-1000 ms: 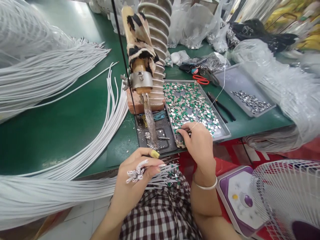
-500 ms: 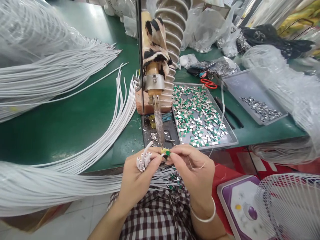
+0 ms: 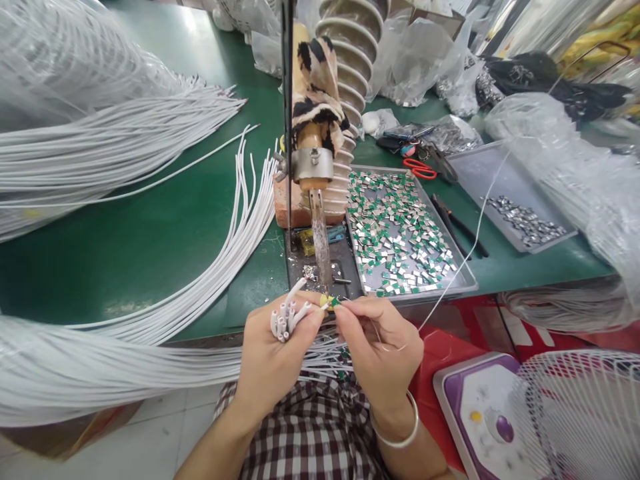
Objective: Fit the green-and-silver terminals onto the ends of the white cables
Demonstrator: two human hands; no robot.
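Observation:
My left hand is closed around a bunch of white cables, their cut ends poking out above the fist. One cable end lies between its thumb and forefinger, close to a small green circuit board. My right hand pinches that board at its fingertips. A thin solder wire also runs through the right fingers and trails up to the right. Just above the fingertips, the tip of a clamped soldering iron points down. Something yellow shows at the left fingertips. The joint itself is too small to make out.
A metal tray of many green boards lies right of the iron. Beyond it are pliers, red-handled scissors and a grey tray of small metal parts. White cable bundles fill the left. A fan stands lower right.
The solder wire, slack before, now stretches further to the upper right. My right hand has shifted slightly left, and the board between the fingertips has tilted a little.

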